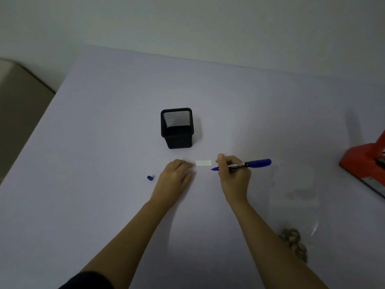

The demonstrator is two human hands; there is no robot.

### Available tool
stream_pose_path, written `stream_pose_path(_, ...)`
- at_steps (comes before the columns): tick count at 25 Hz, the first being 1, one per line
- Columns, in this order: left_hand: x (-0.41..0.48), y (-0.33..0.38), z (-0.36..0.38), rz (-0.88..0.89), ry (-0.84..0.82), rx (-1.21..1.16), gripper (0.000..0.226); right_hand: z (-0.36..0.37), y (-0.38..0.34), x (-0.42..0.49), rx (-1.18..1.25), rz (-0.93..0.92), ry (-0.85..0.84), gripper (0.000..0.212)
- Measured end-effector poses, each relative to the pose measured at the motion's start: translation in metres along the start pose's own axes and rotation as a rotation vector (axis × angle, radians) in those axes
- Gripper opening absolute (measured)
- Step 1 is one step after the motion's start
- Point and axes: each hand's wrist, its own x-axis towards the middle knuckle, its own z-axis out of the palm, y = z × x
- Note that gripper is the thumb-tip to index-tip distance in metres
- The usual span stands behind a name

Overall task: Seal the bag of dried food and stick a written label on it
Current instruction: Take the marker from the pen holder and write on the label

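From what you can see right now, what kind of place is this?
Probably a plain desk or worktable set against a bare wall, used for packing and labelling. A black mesh pen holder stands on the pale table, a blank white label lies between the hands, and a red device, perhaps a sealer, sits at the right edge.

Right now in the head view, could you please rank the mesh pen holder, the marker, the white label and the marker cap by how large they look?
1. Mesh pen holder
2. Marker
3. White label
4. Marker cap

All lie at a similar distance, so the order seems reliable.
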Motion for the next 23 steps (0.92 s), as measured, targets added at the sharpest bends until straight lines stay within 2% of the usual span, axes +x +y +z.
stream_pose_path(2, 0.013, -0.002, 0.012, -0.032, -0.005, 0.03, 0.036, 0.004, 0.01, 0.011, -0.067, -0.055, -0.018, 0.046)
stream_pose_path(5, 0.017, -0.006, 0.025, -0.016, 0.014, 0.04, 0.029, 0.01, 0.021, 0.017, -0.11, -0.121, -0.016, 0.045)
stream_pose_path(8, 0.015, -0.002, 0.03, -0.025, 0.059, -0.021, 0.024, 0.016, 0.03, 0.012, -0.117, -0.104, -0.028, 0.045)
stream_pose_path(13, 0.01, 0.0, 0.031, -0.049, 0.1, -0.057, 0.036, 0.022, 0.032, 0.011, -0.062, -0.087, -0.061, 0.039)
stream_pose_path(17, 0.006, 0.003, 0.04, -0.01, 0.145, 0.018, 0.035, 0.023, 0.034, 0.022, -0.056, -0.087, -0.084, 0.038)
stream_pose_path(23, -0.007, 0.002, 0.05, 0.11, 0.139, 0.305, 0.041, 0.023, 0.041, 0.024, -0.117, -0.11, -0.165, 0.048)
